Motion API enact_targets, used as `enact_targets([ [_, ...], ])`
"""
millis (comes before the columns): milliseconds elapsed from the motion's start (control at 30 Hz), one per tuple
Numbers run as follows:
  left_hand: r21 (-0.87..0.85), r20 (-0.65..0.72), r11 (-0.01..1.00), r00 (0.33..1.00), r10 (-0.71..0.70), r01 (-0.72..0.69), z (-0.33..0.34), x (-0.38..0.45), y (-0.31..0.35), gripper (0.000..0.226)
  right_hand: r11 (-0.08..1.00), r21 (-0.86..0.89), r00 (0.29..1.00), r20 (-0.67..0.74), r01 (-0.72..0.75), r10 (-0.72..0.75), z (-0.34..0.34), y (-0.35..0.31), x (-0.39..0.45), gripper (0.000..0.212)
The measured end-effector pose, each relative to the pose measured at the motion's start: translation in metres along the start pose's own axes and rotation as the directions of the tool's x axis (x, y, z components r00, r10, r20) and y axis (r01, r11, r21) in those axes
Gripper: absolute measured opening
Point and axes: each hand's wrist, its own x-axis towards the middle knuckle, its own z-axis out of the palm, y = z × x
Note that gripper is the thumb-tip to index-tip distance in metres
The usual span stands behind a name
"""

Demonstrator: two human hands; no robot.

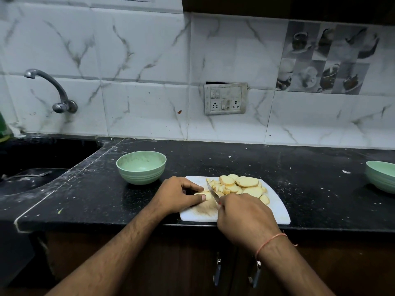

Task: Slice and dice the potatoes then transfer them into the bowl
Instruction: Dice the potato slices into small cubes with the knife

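Observation:
A white cutting board (pixel 275 210) lies at the front edge of the black counter. On its far half sits a pile of pale yellow potato slices (pixel 245 182) with smaller diced bits beside it. My left hand (pixel 177 195) pinches a potato piece (pixel 207 196) on the board's left side. My right hand (pixel 243 216) grips a knife (pixel 212 192) whose blade stands just right of that piece, tip pointing away from me. A light green bowl (pixel 141 166) stands empty on the counter, behind and left of the board.
A second green bowl (pixel 382 176) sits at the counter's right edge. A dark sink (pixel 38 163) with a spoon in it lies at the left, under a wall tap (pixel 51 86). A socket plate (pixel 225 98) is on the tiled wall.

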Motion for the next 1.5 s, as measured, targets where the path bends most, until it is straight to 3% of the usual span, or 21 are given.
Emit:
enact_targets([
  [567, -0.056, -0.014, 0.996, 0.997, -0.073, 0.072, 0.005, 0.005, 0.000, 0.031, 0.991, -0.115, 0.994, 0.092, 0.063, -0.053, 0.009, -0.013, 0.004, 0.032],
  [800, -0.056, -0.027, 0.996, 0.997, -0.068, 0.066, 0.005, 0.002, 0.002, 0.032, 0.985, -0.155, 0.996, 0.067, 0.073, -0.063, -0.005, -0.003, -0.019, 0.024],
  [1100, -0.045, 0.080, 0.997, 0.995, -0.052, 0.056, -0.005, 0.001, -0.001, 0.035, 0.999, -0.043, 0.998, 0.055, 0.027, -0.024, 0.002, 0.003, -0.013, 0.027],
  [1500, -0.042, 0.108, 0.999, 0.994, 0.014, -0.009, -0.012, 0.001, -0.006, 0.037, 1.000, 0.013, 0.999, 0.032, 0.011, -0.011, -0.002, -0.002, -0.005, 0.020],
])
